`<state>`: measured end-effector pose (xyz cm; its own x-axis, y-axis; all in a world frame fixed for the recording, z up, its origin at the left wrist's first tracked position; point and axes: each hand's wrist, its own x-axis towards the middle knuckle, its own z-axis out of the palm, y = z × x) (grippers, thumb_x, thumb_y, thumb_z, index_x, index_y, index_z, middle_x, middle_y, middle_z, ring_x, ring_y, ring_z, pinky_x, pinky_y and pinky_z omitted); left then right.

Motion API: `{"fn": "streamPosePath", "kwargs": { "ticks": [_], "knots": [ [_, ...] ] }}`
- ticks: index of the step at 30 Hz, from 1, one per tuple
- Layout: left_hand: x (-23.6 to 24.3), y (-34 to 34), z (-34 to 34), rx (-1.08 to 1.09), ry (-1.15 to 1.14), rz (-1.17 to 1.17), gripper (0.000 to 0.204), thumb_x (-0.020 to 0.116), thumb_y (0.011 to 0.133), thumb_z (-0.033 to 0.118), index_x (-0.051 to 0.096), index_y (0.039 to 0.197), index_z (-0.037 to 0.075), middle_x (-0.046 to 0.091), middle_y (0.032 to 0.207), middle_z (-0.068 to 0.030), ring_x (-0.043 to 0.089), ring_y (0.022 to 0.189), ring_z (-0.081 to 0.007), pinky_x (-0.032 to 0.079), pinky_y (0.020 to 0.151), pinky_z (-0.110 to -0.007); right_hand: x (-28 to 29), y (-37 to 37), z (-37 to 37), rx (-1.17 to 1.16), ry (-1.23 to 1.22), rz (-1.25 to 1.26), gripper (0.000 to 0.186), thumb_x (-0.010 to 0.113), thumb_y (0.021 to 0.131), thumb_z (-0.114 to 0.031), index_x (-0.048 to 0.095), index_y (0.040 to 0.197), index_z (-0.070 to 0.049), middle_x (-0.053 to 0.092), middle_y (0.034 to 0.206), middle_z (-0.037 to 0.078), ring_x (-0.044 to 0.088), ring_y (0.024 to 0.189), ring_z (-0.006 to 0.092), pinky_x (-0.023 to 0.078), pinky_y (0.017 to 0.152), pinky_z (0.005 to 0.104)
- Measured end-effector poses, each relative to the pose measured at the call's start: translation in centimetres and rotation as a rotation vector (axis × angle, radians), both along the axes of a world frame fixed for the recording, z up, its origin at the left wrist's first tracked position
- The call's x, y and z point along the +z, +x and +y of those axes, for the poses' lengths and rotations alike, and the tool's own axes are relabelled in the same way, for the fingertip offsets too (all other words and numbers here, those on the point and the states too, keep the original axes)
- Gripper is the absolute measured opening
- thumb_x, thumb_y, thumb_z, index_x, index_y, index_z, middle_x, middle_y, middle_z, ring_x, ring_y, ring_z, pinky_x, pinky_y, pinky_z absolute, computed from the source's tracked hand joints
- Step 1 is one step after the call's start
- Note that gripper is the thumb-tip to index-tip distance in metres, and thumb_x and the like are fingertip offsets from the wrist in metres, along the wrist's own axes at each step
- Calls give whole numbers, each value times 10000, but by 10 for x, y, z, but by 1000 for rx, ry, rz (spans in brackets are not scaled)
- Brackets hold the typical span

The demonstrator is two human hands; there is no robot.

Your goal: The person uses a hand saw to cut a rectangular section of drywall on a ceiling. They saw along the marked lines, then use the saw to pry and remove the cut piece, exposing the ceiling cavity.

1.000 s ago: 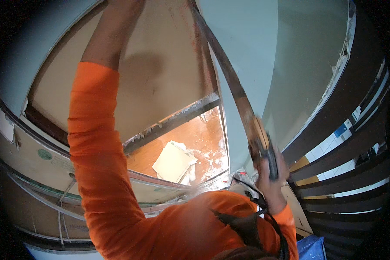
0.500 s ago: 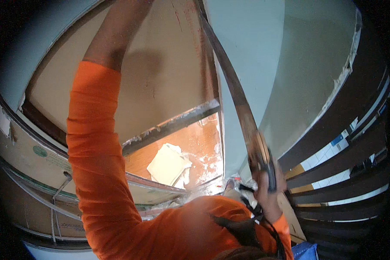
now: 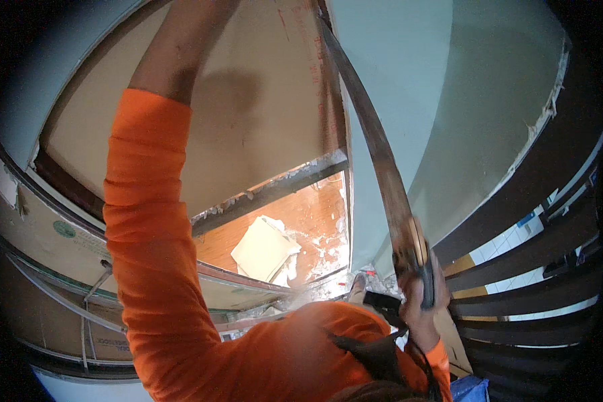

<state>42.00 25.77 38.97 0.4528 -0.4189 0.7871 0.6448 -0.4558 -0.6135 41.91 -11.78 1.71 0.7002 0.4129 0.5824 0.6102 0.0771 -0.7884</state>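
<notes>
My right hand (image 3: pixel 419 313) is wrapped round the handle of a long handsaw (image 3: pixel 376 144) with a brown, rusty-looking blade. From the hand the saw reaches up, its tip by the edge where the brown-papered board (image 3: pixel 261 127) meets the pale blue-green wall panel (image 3: pixel 388 80). My left arm (image 3: pixel 147 181), in an orange sleeve, stretches up in front of the brown board. Its hand lies past the upper edge of the picture, so its fingers and anything in them are hidden.
Below the brown board, a rough-edged crosspiece (image 3: pixel 275 191) borders an opening onto a reddish-brown surface, with broken board pieces (image 3: pixel 264 248) and white crumbs. Dark slats (image 3: pixel 516 281) stand at the right. Blue plastic-looking material (image 3: pixel 470 388) shows low right.
The handsaw and my right hand have shifted slightly down and to the right. My left arm stays raised, nearly in place. The view has moved a little.
</notes>
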Motion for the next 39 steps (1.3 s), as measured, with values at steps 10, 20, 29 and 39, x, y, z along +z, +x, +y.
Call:
{"fn": "streamPosePath", "kwargs": {
  "ticks": [10, 20, 29, 39],
  "knots": [
    [6, 3, 6, 24, 77, -18, 599, 502, 893, -66, 547, 1428, 199, 398, 1581, -107, 356, 1464, -317, 189, 1260, -480, 37, 33, 74, 58, 110, 139, 552, 563, 984, -366, 570, 1323, 71, 694, 898, 117, 665, 719, 192, 537, 665, 321],
    [7, 12, 6, 27, 13, -13, 529, 468, 933, 11, 562, 1417, 204, 389, 1586, -115, 346, 1470, -325, 191, 1253, -484, 18, 38, 67, -4, 32, 69, 569, 564, 978, -380, 576, 1325, 72, 693, 827, 104, 651, 674, 134, 523, 614, 296],
    [8, 9, 12, 177, 8, -26, 591, 515, 918, -4, 504, 1462, 227, 331, 1622, -85, 308, 1492, -299, 184, 1255, -491, -10, -5, 4, 38, -12, 142, 613, 526, 998, -440, 567, 1312, 84, 706, 997, 166, 690, 834, 228, 536, 745, 327],
    [3, 2, 12, 138, -28, 4, 597, 558, 918, 28, 495, 1469, 246, 333, 1621, -75, 309, 1492, -291, 188, 1259, -473, 8, 27, 41, -42, -190, 51, 633, 521, 999, -467, 571, 1320, 76, 701, 922, 137, 676, 752, 195, 532, 666, 325]
  ]
}}
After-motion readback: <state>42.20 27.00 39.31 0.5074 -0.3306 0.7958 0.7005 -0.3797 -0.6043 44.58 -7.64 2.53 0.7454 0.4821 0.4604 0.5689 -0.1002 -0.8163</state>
